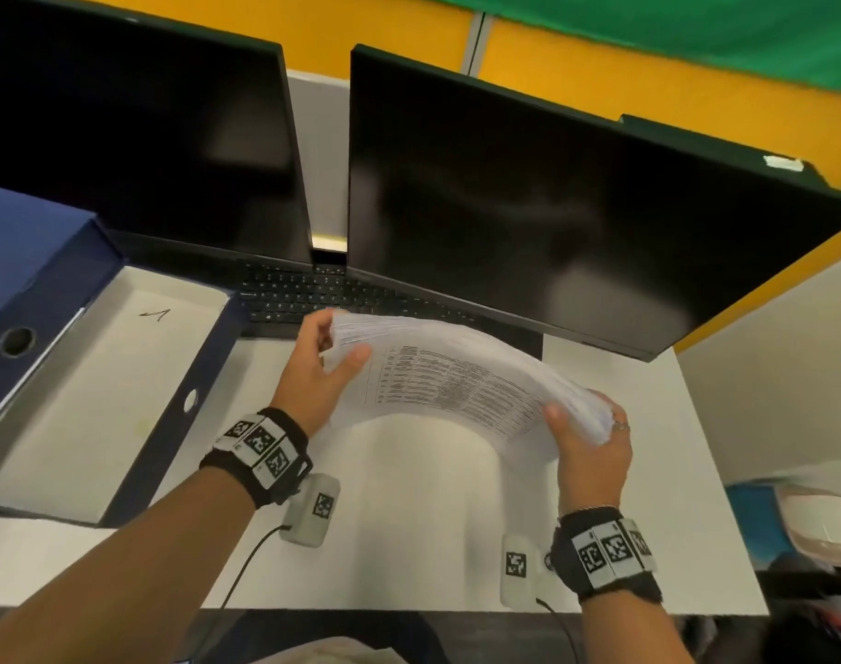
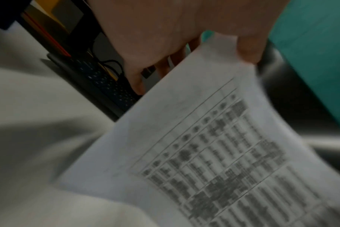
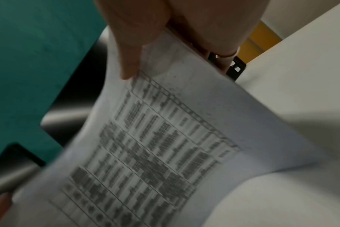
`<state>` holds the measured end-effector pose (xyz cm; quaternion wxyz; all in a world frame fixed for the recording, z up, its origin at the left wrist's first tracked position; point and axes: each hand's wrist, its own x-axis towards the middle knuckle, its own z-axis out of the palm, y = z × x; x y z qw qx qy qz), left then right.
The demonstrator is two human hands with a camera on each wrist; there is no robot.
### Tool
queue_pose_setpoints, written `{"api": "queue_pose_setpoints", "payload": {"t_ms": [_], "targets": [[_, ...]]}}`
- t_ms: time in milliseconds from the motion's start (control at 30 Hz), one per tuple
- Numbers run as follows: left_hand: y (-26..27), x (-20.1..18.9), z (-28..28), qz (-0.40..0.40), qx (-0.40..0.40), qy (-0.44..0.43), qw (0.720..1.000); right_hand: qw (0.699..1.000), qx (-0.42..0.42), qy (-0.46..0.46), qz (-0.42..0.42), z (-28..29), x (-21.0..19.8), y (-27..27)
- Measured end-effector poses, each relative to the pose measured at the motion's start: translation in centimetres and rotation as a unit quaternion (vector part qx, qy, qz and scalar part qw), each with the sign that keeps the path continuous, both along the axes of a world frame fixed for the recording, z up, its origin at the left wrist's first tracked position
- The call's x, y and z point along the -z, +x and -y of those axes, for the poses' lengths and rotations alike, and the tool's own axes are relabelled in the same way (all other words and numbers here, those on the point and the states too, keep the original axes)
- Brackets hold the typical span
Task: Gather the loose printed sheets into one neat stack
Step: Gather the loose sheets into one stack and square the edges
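Note:
A thick stack of printed sheets point(image 1: 456, 376), with a table of text on the top page, is held above the white desk point(image 1: 409, 519) and bows upward in an arch. My left hand point(image 1: 329, 359) grips its left end, thumb on top. My right hand point(image 1: 588, 428) grips its right end, thumb on top and fingers underneath. In the left wrist view the sheets point(image 2: 213, 153) fill the lower right under my thumb. In the right wrist view the printed page point(image 3: 165, 145) runs down from my thumb and fingers.
An open blue box file point(image 1: 102, 376) with a white inside lies at the left. Two dark monitors point(image 1: 528, 208) stand behind, with a black keyboard point(image 1: 313, 294) under them. The desk's front edge point(image 1: 361, 608) is near my forearms.

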<state>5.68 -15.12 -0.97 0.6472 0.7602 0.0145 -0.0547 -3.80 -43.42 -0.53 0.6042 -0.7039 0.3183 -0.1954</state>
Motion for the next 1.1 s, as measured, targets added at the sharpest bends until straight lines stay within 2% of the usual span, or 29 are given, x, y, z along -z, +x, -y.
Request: {"api": "queue_pose_setpoints", "payload": {"t_ms": [100,167,367,500,767,967,1100], "targets": [[0.4,-1.4,1.3,0.064,-0.052,0.001,0.997,0.999,0.033,0.006,0.037,-0.3,-0.8,0.3],[0.9,-2.0,1.8,0.076,-0.082,0.004,0.994,0.998,0.041,-0.009,0.05,-0.5,-1.2,0.5],[1.5,-1.7,1.7,0.084,-0.091,0.015,0.992,0.998,0.033,-0.046,0.024,-0.3,-1.0,0.6],[1.8,-2.0,1.9,0.103,-0.091,0.052,0.989,0.998,0.033,-0.058,0.019,-0.3,-1.2,0.6],[2.1,-2.3,2.1,0.086,-0.107,0.082,0.987,0.997,0.048,-0.054,0.017,-0.4,-1.3,1.0],[2.5,-2.6,2.1,0.105,-0.06,0.101,0.987,0.997,0.051,-0.06,0.016,-0.3,-1.3,1.1],[3.0,-2.5,2.0,0.07,-0.082,0.094,0.99,0.996,0.057,-0.062,0.024,-0.4,-1.5,1.3]]}}
